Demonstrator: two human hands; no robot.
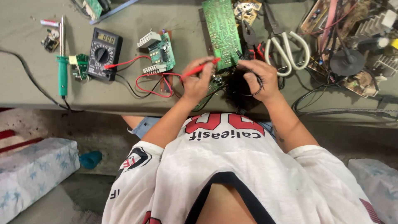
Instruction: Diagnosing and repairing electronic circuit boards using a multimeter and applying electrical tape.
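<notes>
head view: the left hand (198,83) is closed around a red probe (199,69), tip up against the lower edge of a long green circuit board (222,31). the right hand (259,79) pinches a black probe (239,54) at the same edge; its black lead loops over the fingers. a dark part under both hands is too shadowed to make out. the red lead runs to a black multimeter (103,54). white-handled scissors (286,49) lie just right. the board's top is cut off.
</notes>
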